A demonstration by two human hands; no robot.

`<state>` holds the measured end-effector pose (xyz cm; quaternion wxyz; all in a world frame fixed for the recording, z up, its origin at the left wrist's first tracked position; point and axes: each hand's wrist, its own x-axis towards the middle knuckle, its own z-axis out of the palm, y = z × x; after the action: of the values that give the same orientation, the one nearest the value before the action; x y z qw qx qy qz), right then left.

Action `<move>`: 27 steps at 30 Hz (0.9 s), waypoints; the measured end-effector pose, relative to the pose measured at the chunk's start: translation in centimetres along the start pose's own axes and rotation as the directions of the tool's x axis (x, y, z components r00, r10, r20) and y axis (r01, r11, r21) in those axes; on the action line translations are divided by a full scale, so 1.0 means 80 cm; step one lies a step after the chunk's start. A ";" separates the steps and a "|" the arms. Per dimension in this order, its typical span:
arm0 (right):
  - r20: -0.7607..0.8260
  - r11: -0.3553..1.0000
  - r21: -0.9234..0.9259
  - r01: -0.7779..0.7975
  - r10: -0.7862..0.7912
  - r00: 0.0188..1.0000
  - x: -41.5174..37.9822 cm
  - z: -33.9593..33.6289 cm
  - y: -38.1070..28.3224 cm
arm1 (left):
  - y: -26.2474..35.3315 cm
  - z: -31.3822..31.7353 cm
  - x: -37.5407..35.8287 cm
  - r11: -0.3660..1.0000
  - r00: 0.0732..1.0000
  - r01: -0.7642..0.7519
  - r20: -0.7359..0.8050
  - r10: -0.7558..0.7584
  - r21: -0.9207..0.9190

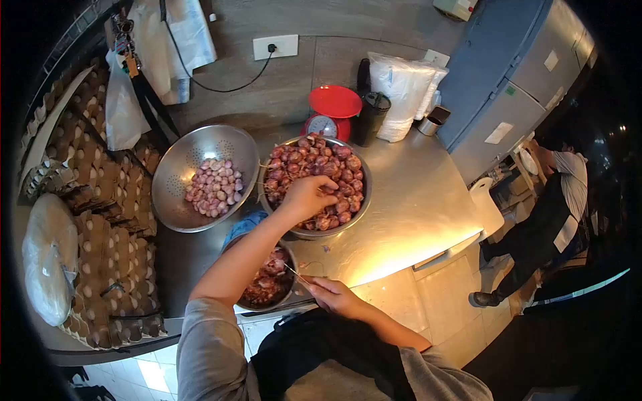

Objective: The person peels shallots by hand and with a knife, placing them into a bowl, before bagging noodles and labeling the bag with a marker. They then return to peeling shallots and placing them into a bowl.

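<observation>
My left hand reaches into a metal bowl heaped with red shallots. Its fingers are curled in around a shallot at the pile, mostly hidden by the hand. Lower down, my right hand is closed on the handle of a small knife, whose blade points up and left. The blade tip is at a smaller metal bowl holding shallots and dark reddish skins, partly covered by my left forearm. A tilted steel colander on the left holds peeled pinkish shallots.
Stacked egg trays and a plastic-wrapped bundle fill the left side. Behind the bowl stand a red scale, a dark tumbler and white plastic packs. A grey cabinet and another person are on the right.
</observation>
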<state>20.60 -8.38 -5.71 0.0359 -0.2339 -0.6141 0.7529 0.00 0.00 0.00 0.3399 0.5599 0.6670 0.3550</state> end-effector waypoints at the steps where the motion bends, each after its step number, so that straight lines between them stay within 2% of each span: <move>1: -0.003 0.999 0.032 -0.029 0.029 1.000 -0.007 -0.001 -0.006 | 0.005 0.005 -0.001 0.986 0.998 -0.061 -0.018 0.065 0.156; 2: 0.000 0.996 0.064 -0.057 0.057 0.998 -0.009 -0.004 -0.010 | -0.015 0.018 0.004 0.916 0.953 -0.237 -0.107 0.284 0.323; 3: -0.014 0.995 0.063 -0.081 0.082 0.997 -0.027 -0.044 -0.010 | 0.001 0.044 0.026 0.938 0.970 -0.196 -0.081 0.227 0.287; 6: -0.022 0.992 0.078 -0.098 0.100 0.995 -0.034 -0.068 -0.010 | 0.005 0.041 0.040 0.960 0.996 -0.089 0.015 0.089 0.264; 9: 0.020 0.996 0.045 -0.073 0.072 0.997 -0.036 -0.096 -0.023 | 0.002 0.027 0.029 0.987 0.990 0.026 -0.143 -0.003 0.158; 11: 0.059 0.999 0.020 -0.044 0.043 0.997 -0.035 -0.116 -0.028 | -0.013 0.006 0.029 0.950 0.960 0.114 -0.280 -0.030 0.289; 13: 0.112 1.000 -0.007 -0.008 0.009 0.994 -0.034 -0.134 -0.038 | -0.025 -0.003 0.025 0.866 0.928 0.069 -0.351 0.127 0.496; 16: 0.150 1.000 -0.008 -0.006 0.007 0.989 -0.038 -0.154 -0.055 | -0.009 0.003 0.023 0.692 0.800 -0.017 -0.405 0.442 0.722; 19: 0.180 0.998 -0.046 0.030 -0.022 0.983 -0.042 -0.172 -0.065 | 0.029 0.019 0.017 0.820 0.972 -0.050 -0.162 0.172 0.571; 20: 0.196 0.998 -0.049 0.029 -0.019 0.980 -0.042 -0.179 -0.064 | 0.027 0.033 0.018 0.912 0.996 -0.069 -0.031 0.089 0.405; 21: 0.201 0.999 -0.047 0.027 -0.017 0.979 -0.043 -0.185 -0.066 | 0.062 0.040 0.012 0.939 0.958 0.193 0.152 -0.243 0.284; 23: 0.202 0.999 -0.043 0.029 -0.020 0.979 -0.048 -0.196 -0.072 | 0.029 0.068 0.013 0.908 0.996 -0.035 0.087 -0.001 0.418; 27: 0.168 0.999 -0.016 0.033 -0.030 0.985 -0.053 -0.215 -0.076 | 0.033 0.075 0.009 0.869 0.995 -0.087 0.089 0.049 0.487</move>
<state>29.76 7.26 -1.01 -0.0062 -0.1605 -0.6254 0.7636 6.35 1.60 -0.93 0.1984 0.6636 0.7021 0.1650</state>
